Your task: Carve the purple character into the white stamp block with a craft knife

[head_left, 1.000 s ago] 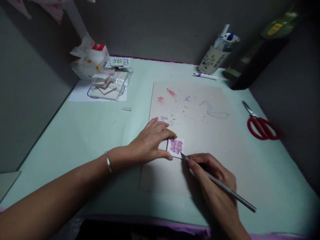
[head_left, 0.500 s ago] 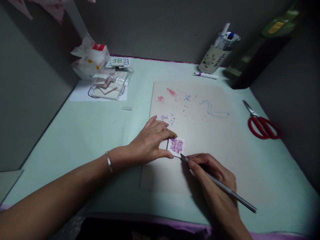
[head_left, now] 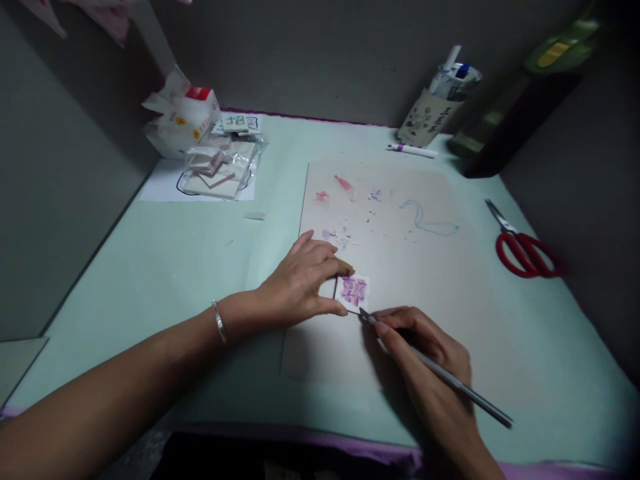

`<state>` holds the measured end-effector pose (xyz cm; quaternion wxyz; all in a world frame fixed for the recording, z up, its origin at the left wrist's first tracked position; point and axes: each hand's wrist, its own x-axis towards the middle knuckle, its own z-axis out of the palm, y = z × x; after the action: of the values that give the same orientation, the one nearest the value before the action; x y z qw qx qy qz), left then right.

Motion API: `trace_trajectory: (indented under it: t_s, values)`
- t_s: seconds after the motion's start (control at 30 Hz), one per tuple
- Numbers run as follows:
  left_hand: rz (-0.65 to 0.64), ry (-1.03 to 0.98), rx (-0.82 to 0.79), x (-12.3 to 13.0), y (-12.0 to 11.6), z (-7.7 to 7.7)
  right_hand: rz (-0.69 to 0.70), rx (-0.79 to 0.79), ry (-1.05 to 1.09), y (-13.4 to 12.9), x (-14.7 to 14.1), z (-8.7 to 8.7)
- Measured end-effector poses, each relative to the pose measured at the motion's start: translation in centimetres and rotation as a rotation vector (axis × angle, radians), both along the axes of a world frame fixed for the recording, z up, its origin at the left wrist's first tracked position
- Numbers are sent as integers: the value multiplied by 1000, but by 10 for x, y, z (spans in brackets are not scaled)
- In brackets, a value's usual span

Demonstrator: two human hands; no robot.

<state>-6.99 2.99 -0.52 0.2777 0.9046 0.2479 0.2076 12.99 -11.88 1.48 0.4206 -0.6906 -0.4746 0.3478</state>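
A small white square block (head_left: 354, 292) with purple markings, probably rubber, lies on the pale board (head_left: 480, 320). My left hand (head_left: 305, 280) grips it between thumb and forefinger at its left side; a tan covering wraps the forefinger's tip. In my right hand (head_left: 425, 353) is a silver craft knife (head_left: 453, 381), held like a pen. Its blade tip meets the block's lower right edge, and the handle slants down to the right.
Red-handled scissors (head_left: 525, 253) lie at the right. Behind the board are a purple-banded marker (head_left: 413, 151), a pen cup (head_left: 431, 110) and a green bottle (head_left: 520, 100). Bagged white blocks (head_left: 215, 173) and a white-and-red packet (head_left: 185, 123) sit at back left. Small scraps dot the board.
The craft knife's tip has shifted very slightly left along the block's lower edge, with my right hand. My left hand keeps its hold on the block.
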Motion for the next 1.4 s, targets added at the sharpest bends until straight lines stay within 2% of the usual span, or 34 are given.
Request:
trace_trajectory:
  t_s: [0.17, 0.3, 0.5, 0.63, 0.87, 1.0, 1.07, 1.17, 1.3, 1.4]
  values:
    - [4, 5, 23, 1, 0, -1, -19, -5, -9, 0, -3, 2]
    - [14, -4, 56, 3, -2, -3, -107, -49, -86, 2, -5, 6]
    - [31, -13, 113, 7, -5, -6, -164, 7, -119, 5, -7, 8]
    - [39, -25, 114, 7, -6, -7, -87, 90, -181, 0, -8, 2]
    - [42, -43, 98, 7, -8, -9, 226, 508, -564, -8, -12, -10]
    - [55, -43, 97, 7, -8, -12, 286, 538, -752, -11, -16, -19]
    - [49, -42, 97, 6, -7, -13, 306, 535, -769, -12, -18, -19]
    - [22, -50, 85, 4, -5, -12, 207, 524, -640, -13, -20, -12]
    - [-6, -51, 56, 4, -8, -7, -9, 342, -450, -11, -18, 1]
    - [-10, -30, 39, 6, -12, -4, -117, 265, -385, -9, -14, 3]
